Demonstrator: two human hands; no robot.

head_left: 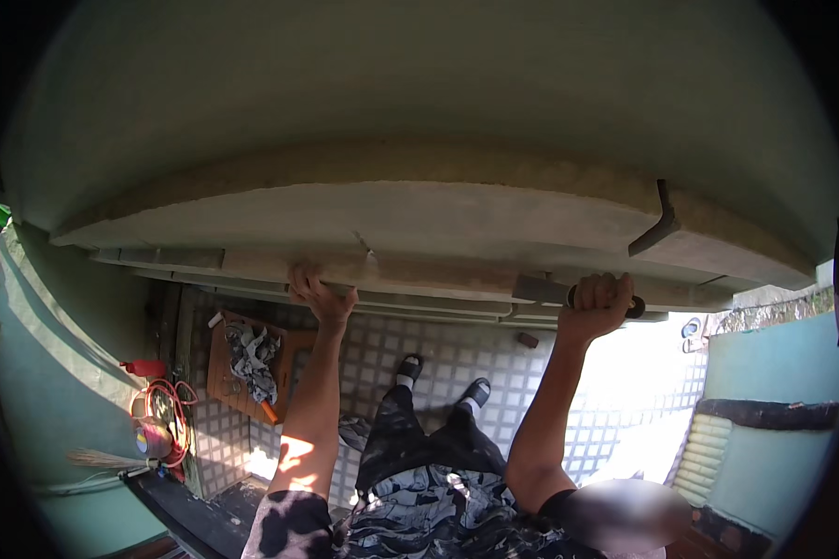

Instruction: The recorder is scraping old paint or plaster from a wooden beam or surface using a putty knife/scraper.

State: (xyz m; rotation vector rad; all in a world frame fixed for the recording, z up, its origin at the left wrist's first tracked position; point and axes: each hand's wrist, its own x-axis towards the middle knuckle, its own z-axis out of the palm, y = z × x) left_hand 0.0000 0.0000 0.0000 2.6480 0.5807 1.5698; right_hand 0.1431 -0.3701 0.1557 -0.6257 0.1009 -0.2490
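Note:
Both my arms reach up to a long pale ledge (419,210) that runs across the view. My left hand (321,294) grips the ledge's lower edge, its fingers bent against the face and the thumb out to the side. To the right, my right hand (598,303) is closed round the dark handle of a flat-bladed scraper (539,290). Its broad grey blade points left and lies along the lower strip of the ledge. Whether the blade's edge touches the surface, I cannot tell. A bent dark metal bracket (660,224) sticks out of the ledge above my right hand.
At lower left stands a brown stool (222,368) with a crumpled patterned cloth (252,359) and an orange-handled tool (269,411). A coiled red hose (179,419) and a straw broom (107,458) are by the left wall. Slippers (691,331) lie far right on the tiled floor (494,359).

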